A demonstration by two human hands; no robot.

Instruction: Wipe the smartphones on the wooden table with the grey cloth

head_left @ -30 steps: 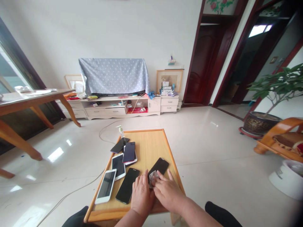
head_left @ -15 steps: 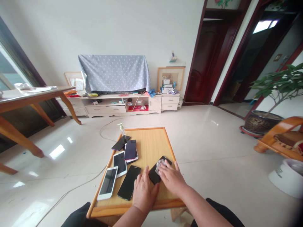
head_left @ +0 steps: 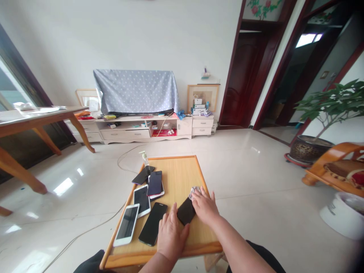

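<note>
On the light wood tbl w/ orange-brown rim [head_left: 182, 170], L to R: white slab phone w/ dark glass screen [head_left: 127, 224] nearest the L rim; 2nd white phone, dark screen [head_left: 141, 201], just beyond it; black phone w/ purplish edge [head_left: 142, 176] nr the far L corner; clear plastic pump bottle w/ pale green top [head_left: 145, 157]; dark blue phone w/ red edge [head_left: 155, 183], lying on a white-edged phone [head_left: 162, 190]; then a big black phone [head_left: 153, 223], just beside my L hand [head_left: 171, 231]. That hand's palm-down, fingers extended, thumb spread apart from index. The smaller black phone [head_left: 186, 212] lies b/w my 2 hands, at a slant: L index by its left side, L thumb nr its near corner; contact there I can't confirm. R hand [head_left: 204, 206] covers its right side, fingers on a crumpled greyish-white cloth [head_left: 195, 190] at the far end. Cloth pinched or only pressed, can't tell.

Hard to see, L to R: bottle's btm is unclear; white-edged phone mostly covered by the blue one; L palm hidden; smaller phone's far end under cloth & R fingers; both forearms cut off at btm of view.
</note>
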